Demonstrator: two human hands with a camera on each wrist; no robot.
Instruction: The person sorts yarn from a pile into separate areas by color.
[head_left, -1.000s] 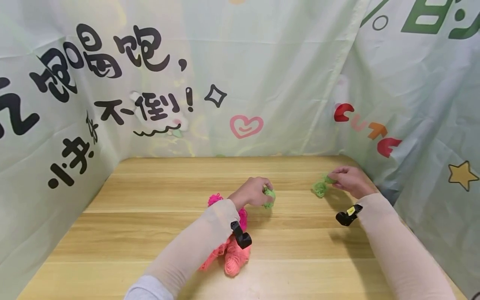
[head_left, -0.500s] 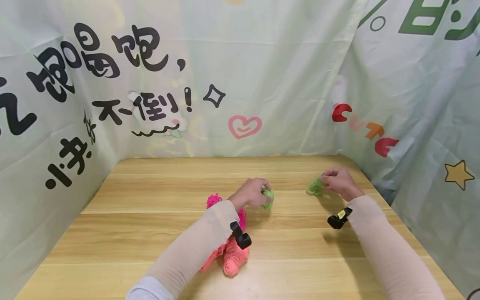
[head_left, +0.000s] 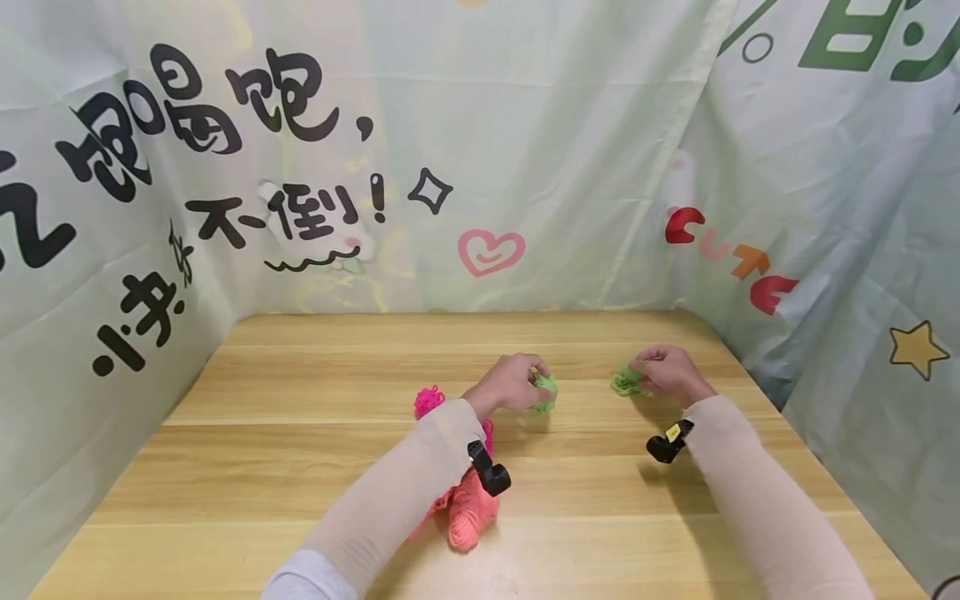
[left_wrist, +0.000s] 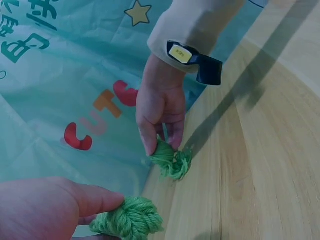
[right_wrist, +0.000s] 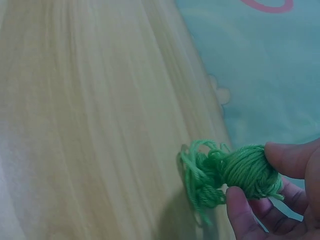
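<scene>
My left hand (head_left: 510,385) pinches a small bundle of green yarn (head_left: 545,393) over the middle of the table. Thumb and fingers press on this bundle (left_wrist: 130,219) in the left wrist view. Farther right, my right hand (head_left: 667,371) holds a second bundle of green yarn (head_left: 626,382). Seen from the right wrist, it is a wound ball (right_wrist: 250,172) between thumb and fingertips, with loose looped strands (right_wrist: 200,182) hanging from its far side, close to the tabletop. A gap separates the two green bundles.
Under and beside my left forearm lie hot pink yarn (head_left: 429,401) and coral yarn (head_left: 472,512), partly hidden by the sleeve. Printed cloth (head_left: 570,167) hangs behind the wooden table (head_left: 322,367) and along its sides.
My right hand has moved left and slightly nearer with its green yarn, closer to the left hand. The left hand has stayed nearly in place, still gripping its bundle.
</scene>
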